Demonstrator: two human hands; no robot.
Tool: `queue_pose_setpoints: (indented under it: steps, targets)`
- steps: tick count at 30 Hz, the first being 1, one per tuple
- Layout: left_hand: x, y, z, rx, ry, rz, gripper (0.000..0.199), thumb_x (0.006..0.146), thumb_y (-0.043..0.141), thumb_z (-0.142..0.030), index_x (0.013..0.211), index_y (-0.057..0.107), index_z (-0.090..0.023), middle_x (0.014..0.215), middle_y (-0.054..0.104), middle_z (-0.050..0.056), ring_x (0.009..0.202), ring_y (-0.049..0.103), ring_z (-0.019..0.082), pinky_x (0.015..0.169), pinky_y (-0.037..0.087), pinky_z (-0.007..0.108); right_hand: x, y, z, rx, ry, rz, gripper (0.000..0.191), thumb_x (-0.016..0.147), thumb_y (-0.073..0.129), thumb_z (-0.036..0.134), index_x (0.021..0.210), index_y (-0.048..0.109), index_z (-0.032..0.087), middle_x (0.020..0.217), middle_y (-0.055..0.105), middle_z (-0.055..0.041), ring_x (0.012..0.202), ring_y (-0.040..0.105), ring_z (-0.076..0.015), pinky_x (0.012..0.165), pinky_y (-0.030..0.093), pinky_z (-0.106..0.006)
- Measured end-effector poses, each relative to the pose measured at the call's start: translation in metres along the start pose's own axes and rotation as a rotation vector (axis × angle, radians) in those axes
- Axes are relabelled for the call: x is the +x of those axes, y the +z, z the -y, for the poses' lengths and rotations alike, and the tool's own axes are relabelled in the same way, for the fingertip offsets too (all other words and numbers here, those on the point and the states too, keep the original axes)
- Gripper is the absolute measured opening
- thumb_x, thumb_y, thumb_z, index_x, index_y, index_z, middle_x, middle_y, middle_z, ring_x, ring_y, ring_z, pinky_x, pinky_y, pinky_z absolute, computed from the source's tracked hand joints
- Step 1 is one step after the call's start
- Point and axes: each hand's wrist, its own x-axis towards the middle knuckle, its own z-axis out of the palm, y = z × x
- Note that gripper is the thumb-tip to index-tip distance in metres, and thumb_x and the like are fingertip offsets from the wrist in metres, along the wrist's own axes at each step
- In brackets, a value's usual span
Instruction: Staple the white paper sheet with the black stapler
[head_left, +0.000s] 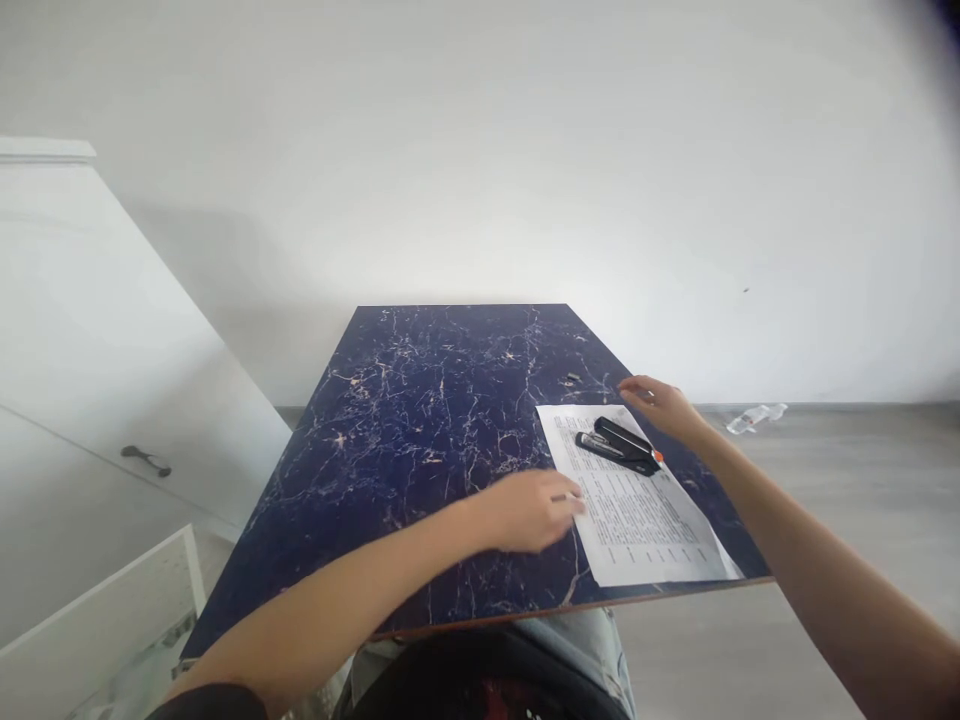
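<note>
An open black stapler (pixel 619 445) with an orange tip lies on a printed sheet of paper (pixel 637 520) near the table's right front. My left hand (pixel 529 510) is at the left edge of the paper, fingers curled, with a small thin greyish strip (pixel 560 497) seemingly between them; blur hides its kind. Just beyond the stapler, my right hand (pixel 654 402) hovers over the table's right edge, fingers loosely bent and apart, holding nothing that I can see. Small dark pieces (pixel 573 377) rest on the tabletop to the left of my right hand.
The dark blue marble-patterned table (pixel 427 400) reaches toward a white wall (pixel 465 150). A white cabinet (pixel 97 330) with a dark handle (pixel 146 460) stands to the left. A clear plastic bottle (pixel 754 418) lies on the floor at right.
</note>
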Motion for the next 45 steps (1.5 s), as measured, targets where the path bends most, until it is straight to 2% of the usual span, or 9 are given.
queue_pose_setpoints:
  steps: [5, 11, 17, 20, 23, 27, 31, 39, 45]
  targets:
    - [0.020, 0.029, -0.035, 0.055, 0.026, 0.114, 0.053, 0.108, 0.032, -0.032, 0.150, 0.044, -0.003, 0.160, 0.040, 0.015, 0.152, 0.031, 0.027, 0.125, 0.028, 0.043, 0.052, 0.033, -0.020, -0.162, -0.122, 0.108, 0.037, 0.089, 0.059, 0.042, 0.117, 0.073, 0.022, 0.118, 0.071, -0.0129, 0.093, 0.070, -0.0265, 0.087, 0.057, -0.041]
    - [0.062, 0.041, -0.040, 0.058, 0.114, 0.193, 0.044, 0.106, 0.037, -0.028, 0.134, 0.060, -0.003, 0.148, 0.055, 0.017, 0.139, 0.049, 0.025, 0.123, 0.031, 0.036, 0.097, 0.059, -0.017, -0.241, -0.196, 0.230, 0.038, 0.090, 0.057, 0.036, 0.120, 0.072, 0.020, 0.121, 0.070, -0.0135, 0.094, 0.069, -0.0263, 0.091, 0.053, -0.041]
    - [0.117, 0.066, -0.033, 0.031, 0.206, 0.323, 0.054, 0.103, 0.042, -0.034, 0.148, 0.048, -0.004, 0.155, 0.047, 0.014, 0.149, 0.037, 0.027, 0.125, 0.024, 0.036, 0.076, 0.058, -0.022, -0.133, -0.091, 0.098, 0.021, 0.086, 0.056, 0.030, 0.093, 0.073, 0.020, 0.098, 0.074, -0.0110, 0.091, 0.069, -0.0265, 0.091, 0.052, -0.043]
    - [0.121, 0.069, -0.023, -0.030, 0.136, 0.341, 0.067, 0.103, 0.040, -0.051, 0.157, 0.037, -0.012, 0.164, 0.034, 0.010, 0.156, 0.021, 0.029, 0.128, 0.012, 0.043, 0.048, 0.045, -0.024, 0.088, 0.069, 0.031, 0.024, 0.086, 0.061, 0.044, 0.092, 0.068, 0.021, 0.096, 0.075, -0.0104, 0.088, 0.070, -0.0266, 0.087, 0.055, -0.044]
    - [0.112, 0.065, -0.016, -0.093, 0.070, 0.385, 0.071, 0.102, 0.034, -0.061, 0.162, 0.028, -0.024, 0.169, 0.022, 0.004, 0.158, 0.010, 0.029, 0.128, 0.003, 0.051, 0.011, 0.031, -0.013, 0.354, 0.031, 0.053, 0.035, 0.087, 0.065, 0.058, 0.093, 0.064, 0.024, 0.112, 0.074, -0.0103, 0.104, 0.069, -0.0276, 0.095, 0.054, -0.045]
    - [0.086, 0.051, -0.015, -0.137, 0.058, 0.403, 0.071, 0.102, 0.031, -0.060, 0.162, 0.027, -0.024, 0.170, 0.017, 0.005, 0.158, 0.006, 0.029, 0.126, 0.000, 0.057, -0.029, 0.024, 0.027, 0.532, -0.012, 0.156, 0.039, 0.089, 0.064, 0.064, 0.100, 0.062, 0.026, 0.126, 0.071, -0.0093, 0.122, 0.063, -0.0292, 0.106, 0.048, -0.046]
    - [0.060, 0.019, -0.017, -0.161, 0.003, 0.469, 0.069, 0.101, 0.032, -0.057, 0.161, 0.030, -0.023, 0.171, 0.016, 0.005, 0.159, 0.004, 0.028, 0.123, 0.012, 0.060, -0.035, 0.044, 0.074, 0.671, 0.054, 0.315, 0.042, 0.089, 0.063, 0.066, 0.101, 0.060, 0.026, 0.131, 0.069, -0.0095, 0.120, 0.064, -0.0296, 0.102, 0.050, -0.045]
    - [0.017, -0.075, -0.051, -0.132, -0.455, 0.848, 0.079, 0.070, 0.069, -0.026, 0.147, 0.050, -0.023, 0.158, 0.041, 0.015, 0.144, 0.034, 0.048, 0.097, 0.049, 0.065, -0.001, 0.138, 0.167, 0.753, -0.006, 0.415, 0.037, 0.091, 0.060, 0.060, 0.094, 0.059, 0.024, 0.097, 0.074, -0.0028, 0.095, 0.068, -0.0227, 0.087, 0.052, -0.036]
    - [-0.007, -0.091, -0.073, -0.041, -0.819, 0.925, 0.095, 0.059, 0.082, -0.031, 0.148, 0.051, -0.018, 0.153, 0.039, 0.026, 0.124, 0.050, 0.056, 0.093, 0.043, 0.079, 0.022, 0.209, 0.253, 0.920, -0.113, 0.567, 0.030, 0.092, 0.060, 0.056, 0.094, 0.056, 0.026, 0.108, 0.076, -0.0028, 0.106, 0.068, -0.0230, 0.092, 0.052, -0.037]
